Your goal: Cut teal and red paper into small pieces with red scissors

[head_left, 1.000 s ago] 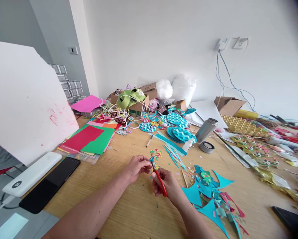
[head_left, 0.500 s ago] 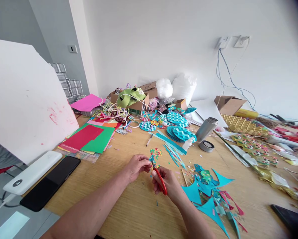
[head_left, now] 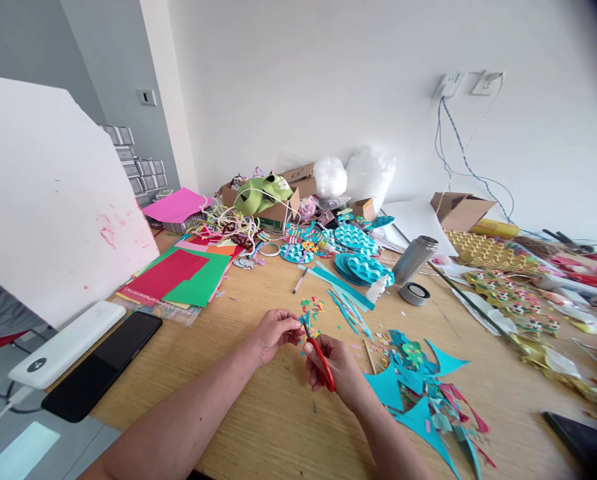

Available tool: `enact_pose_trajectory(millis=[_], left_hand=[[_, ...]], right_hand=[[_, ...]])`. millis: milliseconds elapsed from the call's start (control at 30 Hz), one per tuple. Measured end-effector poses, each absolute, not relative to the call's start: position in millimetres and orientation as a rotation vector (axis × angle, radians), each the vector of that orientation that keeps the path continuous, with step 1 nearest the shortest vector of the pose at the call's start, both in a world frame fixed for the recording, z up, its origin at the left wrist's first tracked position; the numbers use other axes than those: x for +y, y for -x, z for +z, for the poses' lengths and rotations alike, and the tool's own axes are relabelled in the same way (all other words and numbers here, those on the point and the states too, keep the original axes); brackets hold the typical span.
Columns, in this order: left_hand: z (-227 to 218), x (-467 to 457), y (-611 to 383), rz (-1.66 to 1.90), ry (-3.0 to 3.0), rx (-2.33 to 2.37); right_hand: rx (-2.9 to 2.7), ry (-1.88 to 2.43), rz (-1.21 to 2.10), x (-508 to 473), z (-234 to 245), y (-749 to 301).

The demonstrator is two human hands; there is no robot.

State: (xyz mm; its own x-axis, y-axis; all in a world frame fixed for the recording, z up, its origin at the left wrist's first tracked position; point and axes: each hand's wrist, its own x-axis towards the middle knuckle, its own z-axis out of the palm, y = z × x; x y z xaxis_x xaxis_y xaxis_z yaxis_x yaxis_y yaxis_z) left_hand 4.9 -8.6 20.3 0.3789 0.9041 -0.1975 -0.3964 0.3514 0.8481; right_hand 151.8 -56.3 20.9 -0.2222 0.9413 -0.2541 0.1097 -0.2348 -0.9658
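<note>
Red-handled scissors (head_left: 322, 365) sit in my right hand (head_left: 332, 365), its fingers wrapped round the handles. Their blades point up and left, at a small piece of blue paper (head_left: 304, 319). My left hand (head_left: 279, 328) pinches that piece between thumb and fingertips, close to the scissor tips. Just beyond the blades lies a small heap of red, yellow and green paper bits (head_left: 312, 307). Thin blue paper strips (head_left: 349, 312) are on the table to the right of it. Blue paper offcuts (head_left: 388, 385) lie beside my right wrist.
A steel flask (head_left: 416, 259) stands at the right, with its lid (head_left: 414, 293) and a small white bottle (head_left: 377, 289) nearby. Coloured paper sheets (head_left: 198, 280), a black phone (head_left: 103, 367) and a white power bank (head_left: 68, 343) are at the left. Blue wavy discs (head_left: 363, 269) are stacked behind.
Both hands hold almost the same position. The scissor blades look slightly more open around the small blue piece, and the view has shifted a little.
</note>
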Motion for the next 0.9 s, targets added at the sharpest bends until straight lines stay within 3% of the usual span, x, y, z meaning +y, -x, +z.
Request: enact_pose_trajectory(millis=[900], left_hand=[[15.9,-7.9,-4.6,0.903,-0.823,0.712]], right_hand=[[-1.342,1.304,1.567,-55.4,17.9,-156.3]])
